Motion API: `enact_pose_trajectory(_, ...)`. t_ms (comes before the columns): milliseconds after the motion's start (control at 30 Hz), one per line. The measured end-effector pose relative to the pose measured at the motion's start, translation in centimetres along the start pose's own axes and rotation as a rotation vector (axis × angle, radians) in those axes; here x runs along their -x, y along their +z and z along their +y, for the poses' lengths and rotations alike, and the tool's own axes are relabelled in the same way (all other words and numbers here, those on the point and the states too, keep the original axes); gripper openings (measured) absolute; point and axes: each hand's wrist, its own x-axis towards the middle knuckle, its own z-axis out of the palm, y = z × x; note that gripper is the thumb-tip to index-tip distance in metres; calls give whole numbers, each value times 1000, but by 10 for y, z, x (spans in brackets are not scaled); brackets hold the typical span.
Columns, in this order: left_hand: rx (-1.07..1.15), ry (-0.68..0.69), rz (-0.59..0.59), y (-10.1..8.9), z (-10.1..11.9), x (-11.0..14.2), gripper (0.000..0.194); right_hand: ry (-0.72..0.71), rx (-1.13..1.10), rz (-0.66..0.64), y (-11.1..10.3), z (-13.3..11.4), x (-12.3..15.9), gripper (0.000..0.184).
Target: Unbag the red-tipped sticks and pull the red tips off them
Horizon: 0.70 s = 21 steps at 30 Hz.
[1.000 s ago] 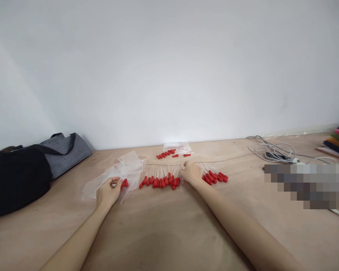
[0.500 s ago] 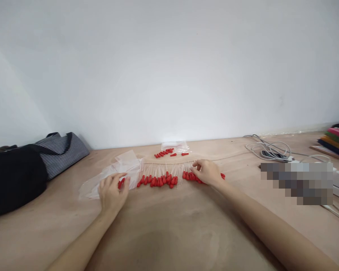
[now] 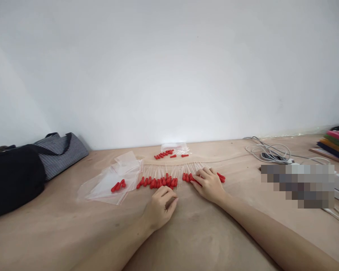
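A row of thin clear tubes with red rubber bulbs on their near ends, which look like droppers (image 3: 160,181), lies across the middle of the table. Just in front of its left group, my left hand (image 3: 161,207) is loosely curled, thumb and fingers apart, with nothing visible in it. My right hand (image 3: 210,184) lies over the right group, its spread fingers touching the red bulbs (image 3: 187,177) and covering several of them. Left of the row, a few loose red bulbs (image 3: 118,185) rest on clear zip bags (image 3: 101,187).
Farther back lie more loose red bulbs (image 3: 163,154) beside a small clear bag (image 3: 173,146) of thin tubes. A black and striped bag (image 3: 64,154) stands at left. Coiled cables (image 3: 268,150), a blurred-out patch and stacked coloured items (image 3: 336,143) occupy the right side.
My left hand has left the zip bags, uncovering the red bulbs there, and moved right to the front of the row. My right hand has drawn back slightly from the tubes onto the bulbs.
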Motion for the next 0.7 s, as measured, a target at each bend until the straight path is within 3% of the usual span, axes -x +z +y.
enact_pose_trajectory(200, 502, -419, -138, 4, 3, -5, 33, -196, -40, 219, -18, -36, 4, 10)
enact_pose_trajectory(300, 814, -568, -179, 8, 11, -11, 35, -287, -74, 246, -20, -51, 3, 11)
enact_pose_trajectory(400, 939, -666, -141, 12, 18, -14, 33, -323, -122, 204, -18, -52, 2, 13)
enact_pose_trajectory(533, 766, -608, -110, 9, 13, -10, 25, -297, -199, 187, -21, -37, 9, 13)
enact_pose_trajectory(700, 279, -299, -97, -1, 7, -1, 11, -203, -184, 148, -30, -22, 16, 25)
